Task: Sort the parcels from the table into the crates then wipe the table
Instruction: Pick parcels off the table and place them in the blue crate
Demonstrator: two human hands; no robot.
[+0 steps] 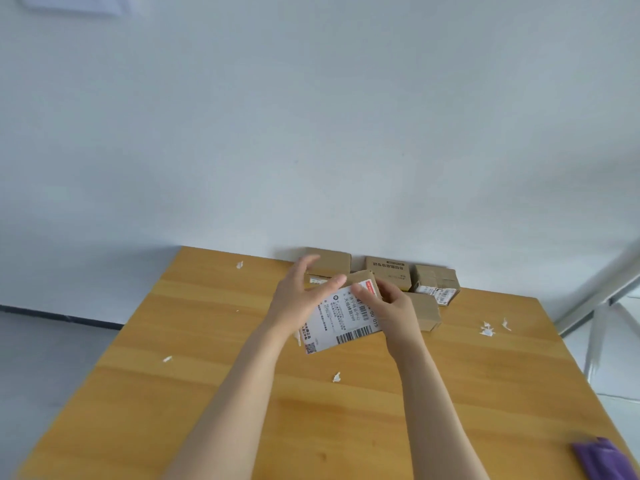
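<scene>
- my right hand (393, 304) does most of the holding on the labelled parcel (341, 322), thumb on top and fingers curled round its right end. if that pinch slackens, i think the parcel drops onto the counter (207, 393).
- my left hand (301, 299) is spread, with the fingers straight and lifted. only the thumb and palm seem to lie against the parcel's left edge, so that side gives little support. a quick turn could tip the parcel out to the left.
- the other parcels (388, 271) sit just behind my hands, bunched along the far edge against the wall (311, 133). a careless swing could knock one over or push the row askew.
- no crate is in view, so i would be carrying the parcel out of sight. the wrong crate is a real risk unless i read the label first.
- paper scraps (486, 330) lie scattered on the counter and could be brushed to the floor before wiping. the purple cloth (602, 459) waits at the near right corner.
- the parcel is a flat brown cardboard box, held tilted above the counter's far middle. a big white shipping label with barcodes, a small code square and a red strip covers its upper face.
</scene>
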